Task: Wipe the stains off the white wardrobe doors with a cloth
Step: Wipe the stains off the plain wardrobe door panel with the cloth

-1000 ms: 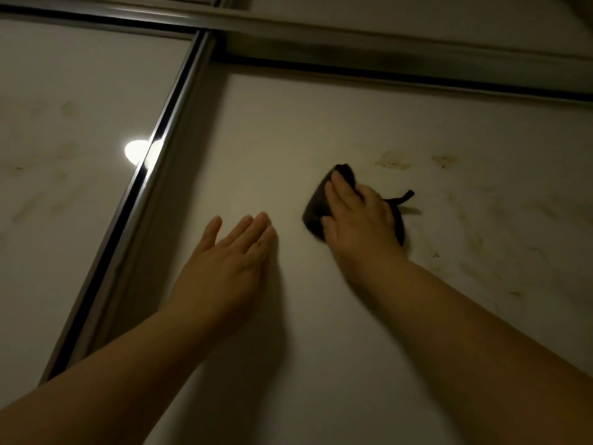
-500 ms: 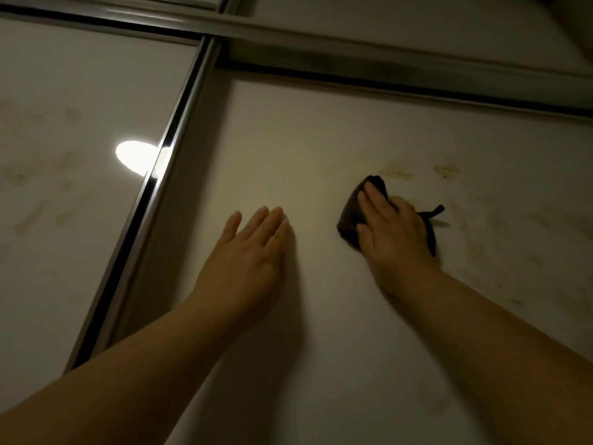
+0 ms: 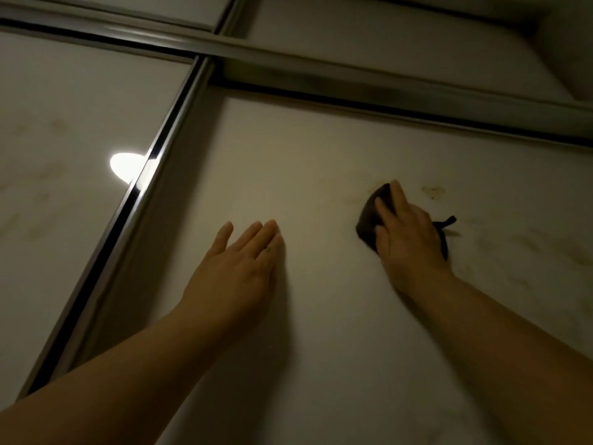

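Observation:
My right hand (image 3: 407, 236) presses a small dark cloth (image 3: 369, 220) flat against the white wardrobe door (image 3: 321, 155). The cloth's upper tip touches a brownish stain (image 3: 373, 189). Another brown stain (image 3: 433, 191) sits just right of my fingers, and fainter smears (image 3: 545, 248) spread further right. My left hand (image 3: 237, 268) lies flat on the same door with fingers together, holding nothing. A loose tail of the cloth (image 3: 447, 221) sticks out behind my right hand.
A chrome frame strip (image 3: 134, 203) divides this door from the left door panel (image 3: 48, 203), which carries faint smears and a bright lamp reflection (image 3: 125, 165). A metal top rail (image 3: 321, 65) runs across above both doors.
My right hand has slid the cloth rightward and up along the door towards the brown stains. My left hand stays flat on the door; the view has shifted.

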A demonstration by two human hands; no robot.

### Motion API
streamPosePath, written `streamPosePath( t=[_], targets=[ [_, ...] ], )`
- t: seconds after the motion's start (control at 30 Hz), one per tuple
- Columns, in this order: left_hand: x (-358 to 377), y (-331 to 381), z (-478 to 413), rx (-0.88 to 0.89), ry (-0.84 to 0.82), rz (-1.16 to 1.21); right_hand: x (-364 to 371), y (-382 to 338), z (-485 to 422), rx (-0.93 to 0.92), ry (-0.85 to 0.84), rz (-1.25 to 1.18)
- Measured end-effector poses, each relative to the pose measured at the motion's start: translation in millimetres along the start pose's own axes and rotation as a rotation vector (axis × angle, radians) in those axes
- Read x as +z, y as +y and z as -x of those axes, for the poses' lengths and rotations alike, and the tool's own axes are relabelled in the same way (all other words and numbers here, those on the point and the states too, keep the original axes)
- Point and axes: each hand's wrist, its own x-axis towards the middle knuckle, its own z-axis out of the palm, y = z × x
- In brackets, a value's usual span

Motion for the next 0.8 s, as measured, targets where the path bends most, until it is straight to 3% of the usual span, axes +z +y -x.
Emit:
streamPosePath(
  t=[0.17,0.4,0.5,0.67,0.8],
  targets=[
    [-4.9,4.1,-9.5,-0.021,0.055,-0.001,5.7,-38.5,-38.7,-0.074,-0.054,0.074],
    [-1.4,21.5,-33.0,-0.079,0.013,-0.02,3.7,-18.0,23.3,-0.335,-0.06,-0.017],
    [-2.2,21.8,-32.6,-0.071,-0.007,-0.043,-4.9,14.1,10.4,-0.325,0.013,0.082],
    [-2.6,18.1,-31.7,-0.069,-0.004,-0.049,-1.1,26.2,-58.7,-0.101,0.055,0.065],
    [-1.3,16.3,-33.4,-0.06,0.003,-0.058,1.9,-17.2,-85.8,-0.224,-0.067,0.177]
  ],
)
